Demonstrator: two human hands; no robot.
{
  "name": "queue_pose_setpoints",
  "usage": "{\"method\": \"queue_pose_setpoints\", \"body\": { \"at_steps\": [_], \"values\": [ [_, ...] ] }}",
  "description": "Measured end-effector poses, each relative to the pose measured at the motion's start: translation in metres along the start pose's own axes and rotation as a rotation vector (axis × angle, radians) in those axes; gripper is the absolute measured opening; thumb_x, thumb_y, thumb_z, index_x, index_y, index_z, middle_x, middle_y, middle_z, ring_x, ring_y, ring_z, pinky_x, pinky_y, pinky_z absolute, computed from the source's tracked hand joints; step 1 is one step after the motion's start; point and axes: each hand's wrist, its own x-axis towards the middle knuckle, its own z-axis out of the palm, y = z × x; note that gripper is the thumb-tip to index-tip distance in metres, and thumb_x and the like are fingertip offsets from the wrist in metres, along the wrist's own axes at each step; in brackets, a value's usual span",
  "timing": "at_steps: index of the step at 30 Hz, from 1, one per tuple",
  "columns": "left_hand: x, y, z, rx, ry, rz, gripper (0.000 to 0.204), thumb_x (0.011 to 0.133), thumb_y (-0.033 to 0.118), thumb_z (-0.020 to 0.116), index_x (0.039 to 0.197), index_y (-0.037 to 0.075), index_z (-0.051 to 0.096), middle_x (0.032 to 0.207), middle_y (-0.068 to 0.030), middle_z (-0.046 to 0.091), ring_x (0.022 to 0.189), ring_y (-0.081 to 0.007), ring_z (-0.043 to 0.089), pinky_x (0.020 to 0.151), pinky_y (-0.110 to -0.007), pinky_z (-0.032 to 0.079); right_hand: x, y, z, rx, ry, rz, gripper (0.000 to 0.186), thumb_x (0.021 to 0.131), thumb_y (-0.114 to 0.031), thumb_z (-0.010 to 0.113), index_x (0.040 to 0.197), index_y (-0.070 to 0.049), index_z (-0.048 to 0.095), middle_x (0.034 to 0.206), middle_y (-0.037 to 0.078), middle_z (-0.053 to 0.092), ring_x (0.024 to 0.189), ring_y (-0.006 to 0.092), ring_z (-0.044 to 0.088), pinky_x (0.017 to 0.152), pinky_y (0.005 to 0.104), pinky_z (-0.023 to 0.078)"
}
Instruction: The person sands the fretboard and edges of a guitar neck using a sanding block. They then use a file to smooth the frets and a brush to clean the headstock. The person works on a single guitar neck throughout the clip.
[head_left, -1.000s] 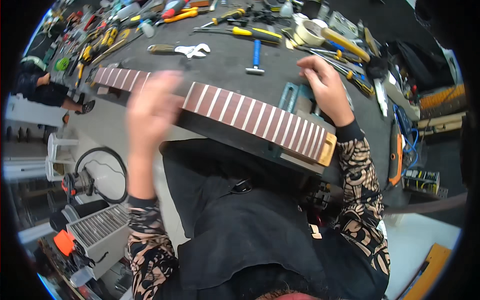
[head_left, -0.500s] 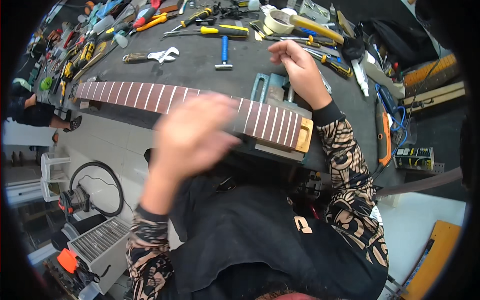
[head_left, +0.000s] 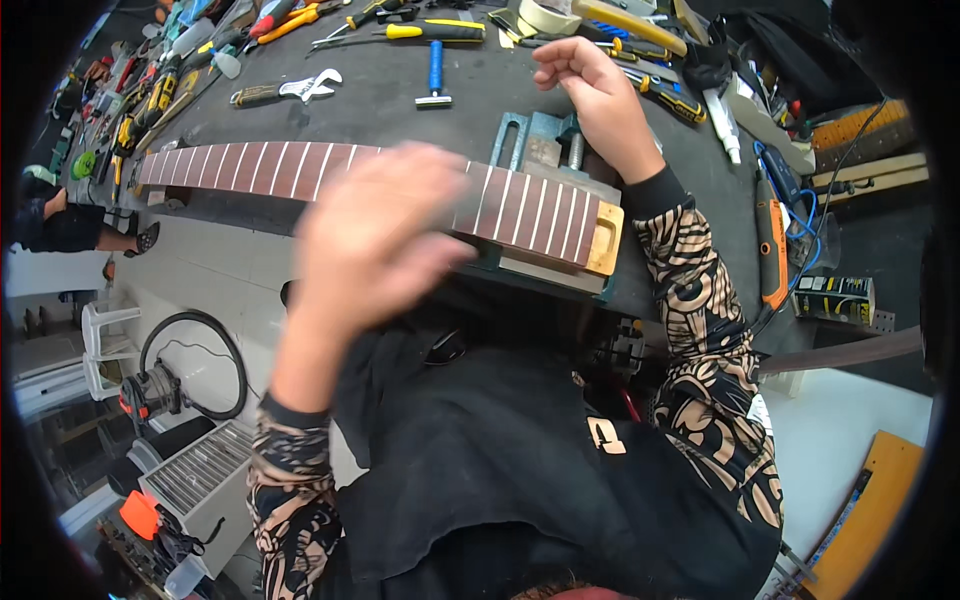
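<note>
A guitar neck [head_left: 235,167] with a dark red-brown fretboard and pale fret lines lies crosswise along the near edge of the bench. Its right end has a pale wooden heel with a recess [head_left: 605,240]. Over the middle of the fretboard is my left hand [head_left: 385,220], smeared by motion; whether it holds or touches anything is hidden. Beneath and behind the right part of the neck is a teal vise [head_left: 510,140], its hold on the neck not visible. My right hand [head_left: 597,95] hovers above the vise, fingers loosely bent and apart, with nothing seen in them.
Behind the neck lie an adjustable wrench [head_left: 290,90], a blue-handled razor [head_left: 435,75] and a yellow-black screwdriver [head_left: 430,32]. Many tools crowd the bench's left and back. An orange tool [head_left: 772,250] with blue cable lies right. A vacuum cleaner [head_left: 150,395] and another person's leg [head_left: 120,240] are left.
The bench, neck and tools sit slightly higher and further left in view. My left hand stays blurred over the fretboard; my right hand remains raised by the vise.
</note>
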Motion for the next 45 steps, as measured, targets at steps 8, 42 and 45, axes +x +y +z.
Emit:
{"method": "queue_pose_setpoints", "body": {
  "at_steps": [8, 42, 45],
  "values": [
    [0.016, 0.097, 0.076, -0.186, 0.055, 0.071, 0.067, 0.084, 0.038, 0.094, 0.141, 0.006, 0.079, 0.155, -0.0135, 0.076, 0.149, -0.0339, 0.069, 0.129, -0.054, 0.049, 0.006, 0.004, 0.01, 0.015, 0.017, -0.008, 0.041, 0.104, 0.01, 0.045, 0.136, 0.004, 0.07, 0.118, 0.01, 0.076, 0.114, 0.0178, 0.074, 0.109, 0.0342, 0.059],
    [-0.005, 0.089, 0.08, 0.018, -0.017, 0.105, 0.051, 0.098, 0.034, 0.08, 0.145, 0.015, 0.082, 0.161, -0.0019, 0.075, 0.161, -0.0339, 0.059, 0.142, -0.07, 0.017, 0.002, 0.007, 0.01, -0.132, -0.006, -0.012, 0.029, 0.112, 0.002, 0.054, 0.136, 0.001, 0.071, 0.119, 0.006, 0.076, 0.116, 0.0151, 0.074, 0.108, 0.0316, 0.059],
    [-0.01, 0.073, 0.071, 0.062, -0.003, 0.111, 0.046, 0.097, 0.028, 0.08, 0.141, 0.015, 0.084, 0.161, -0.0005, 0.075, 0.16, -0.0343, 0.06, 0.142, -0.071, 0.018, -0.004, -0.015, 0.017, 0.013, 0.043, 0.088, 0.024, 0.109, 0.002, 0.055, 0.128, 0.002, 0.07, 0.112, 0.007, 0.075, 0.105, 0.0168, 0.072, 0.098, 0.0338, 0.061]
  ]
}}
